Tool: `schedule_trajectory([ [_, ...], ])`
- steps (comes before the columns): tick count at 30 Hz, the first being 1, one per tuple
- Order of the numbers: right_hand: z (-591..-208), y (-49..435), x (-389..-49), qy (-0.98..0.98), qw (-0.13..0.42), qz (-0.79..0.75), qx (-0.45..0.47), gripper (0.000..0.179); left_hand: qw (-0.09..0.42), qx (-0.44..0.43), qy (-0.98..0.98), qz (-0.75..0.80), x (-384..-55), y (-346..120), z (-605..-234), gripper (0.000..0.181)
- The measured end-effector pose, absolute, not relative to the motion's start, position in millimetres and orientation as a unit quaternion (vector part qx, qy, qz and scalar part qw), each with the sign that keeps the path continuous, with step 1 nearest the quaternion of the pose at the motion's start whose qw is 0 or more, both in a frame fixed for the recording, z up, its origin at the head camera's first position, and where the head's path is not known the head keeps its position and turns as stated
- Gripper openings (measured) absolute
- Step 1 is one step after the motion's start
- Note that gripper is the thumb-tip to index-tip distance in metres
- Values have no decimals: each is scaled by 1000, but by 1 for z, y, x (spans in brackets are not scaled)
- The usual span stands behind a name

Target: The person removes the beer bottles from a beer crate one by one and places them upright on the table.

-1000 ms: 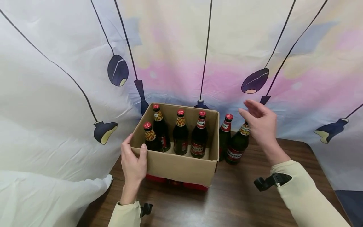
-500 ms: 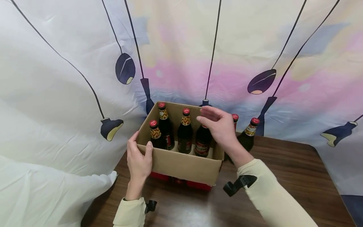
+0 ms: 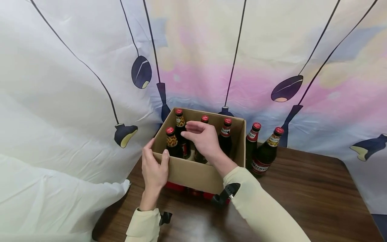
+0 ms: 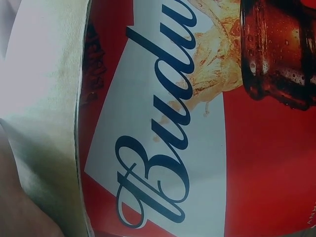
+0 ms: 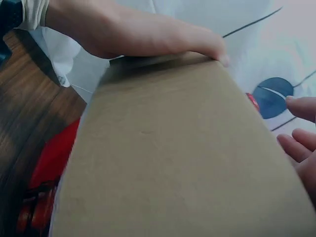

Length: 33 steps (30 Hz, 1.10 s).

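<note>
An open cardboard box (image 3: 193, 173) stands on the table with several dark beer bottles upright inside. My left hand (image 3: 155, 173) grips its near left corner, thumb over the front rim, fingers along the left side. In the left wrist view, the red printed side (image 4: 261, 163) fills most of the picture. My right hand (image 3: 205, 139) is over the box with nothing in it, fingers gently bent and thumb apart. Its fingertips are close to the back left bottle (image 3: 180, 121), and it partly hides the middle bottle (image 3: 205, 119). Other bottles inside are a front left bottle (image 3: 171, 143) and a right bottle (image 3: 225, 141).
Two more beer bottles, one with a red neck label (image 3: 252, 137) and one with a yellow neck label (image 3: 267, 151), stand just right of the box. The wooden table (image 3: 314, 188) extends to the right. A patterned cloth (image 3: 199, 80) hangs behind, and white cloth (image 3: 60, 201) drapes at left.
My right hand has moved left from beside the bottles outside to over the box's left half. My left hand keeps its grip on the corner. The whole scene has shifted slightly right in view.
</note>
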State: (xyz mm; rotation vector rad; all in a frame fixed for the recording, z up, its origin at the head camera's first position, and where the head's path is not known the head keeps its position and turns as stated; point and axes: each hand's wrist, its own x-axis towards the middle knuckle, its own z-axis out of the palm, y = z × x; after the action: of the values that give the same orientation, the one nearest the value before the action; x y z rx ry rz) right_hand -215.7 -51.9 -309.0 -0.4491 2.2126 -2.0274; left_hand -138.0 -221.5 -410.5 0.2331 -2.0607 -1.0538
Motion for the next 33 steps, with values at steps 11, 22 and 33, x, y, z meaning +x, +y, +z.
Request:
schedule_trajectory([
  [11,-313,-81,-215,769,80,-618,-143,42,407,92,-814,-403,-137,-221,-411,62],
  [22,-314,-99,-222,813,91,-558,-142,36,407,89,-813,-407,-136,-222,-411,61],
  [33,-320,-114,-232,846,103,-499,-154,30,391,93,-816,-415,-137,-220,-408,62],
])
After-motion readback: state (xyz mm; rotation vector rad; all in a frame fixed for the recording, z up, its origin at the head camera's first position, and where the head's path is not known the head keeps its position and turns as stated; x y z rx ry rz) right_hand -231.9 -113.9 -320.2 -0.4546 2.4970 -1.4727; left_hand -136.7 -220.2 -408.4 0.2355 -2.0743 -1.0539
